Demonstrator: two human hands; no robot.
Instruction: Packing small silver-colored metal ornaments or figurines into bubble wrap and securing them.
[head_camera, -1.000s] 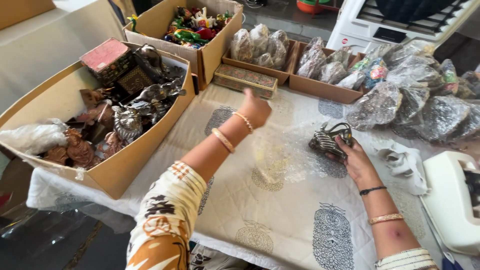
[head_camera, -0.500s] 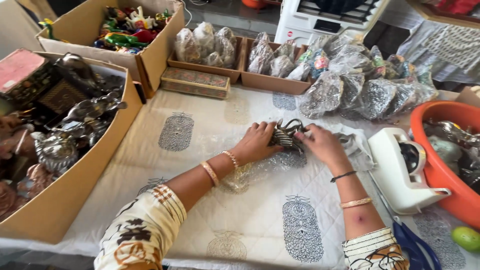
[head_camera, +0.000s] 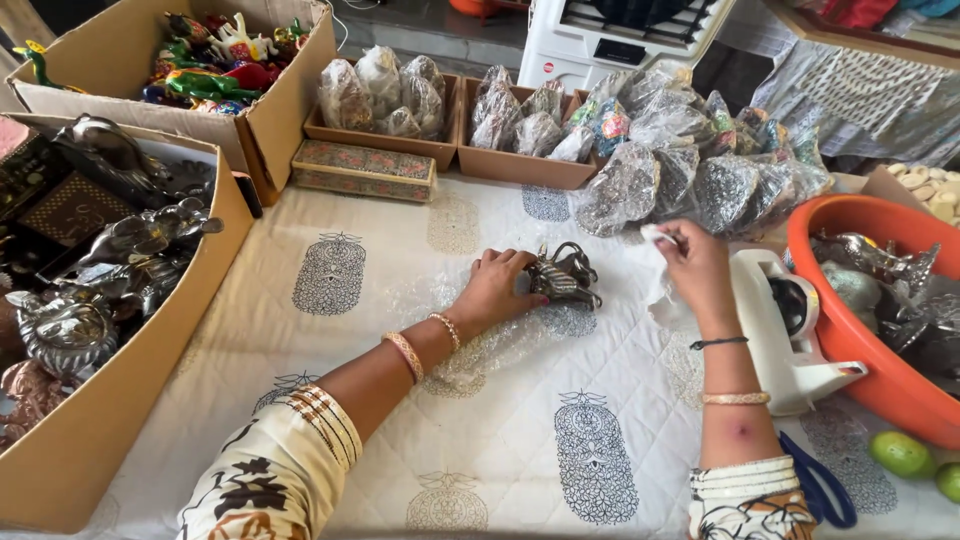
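Left hand (head_camera: 497, 287): fingers curled, closed against the near side of a dark metal figurine (head_camera: 565, 277); the piece is steadied on the table.
Right hand (head_camera: 695, 262): raised, fingertips pinched on a small white scrap (head_camera: 657, 236), possibly tape; what it is cannot be told for certain.
Figurine: set on a clear bubble-wrap sheet (head_camera: 500, 340) at mid-table, between the two hands, on the white printed cloth (head_camera: 400, 400).
Beside right hand: one white tape dispenser (head_camera: 790, 330), just right of the wrist.
Far right: one orange basin (head_camera: 860, 370) holding silver metal pieces; their number is not countable.
Near edge: one blue scissors handle (head_camera: 820, 490), two green limes (head_camera: 915, 460).
Behind: heap of bagged items (head_camera: 690, 165) and two shallow cardboard trays (head_camera: 440, 150) of bagged items; one flat patterned box (head_camera: 362, 170) in front of the left tray.
Left: one large carton (head_camera: 130, 400) of metal figures; one carton (head_camera: 290, 110) of coloured toys behind it.
Obstruction: the figurine's near side is covered by the left fingers.
Wrists: two bangles on the left, one bangle and one dark thread on the right.
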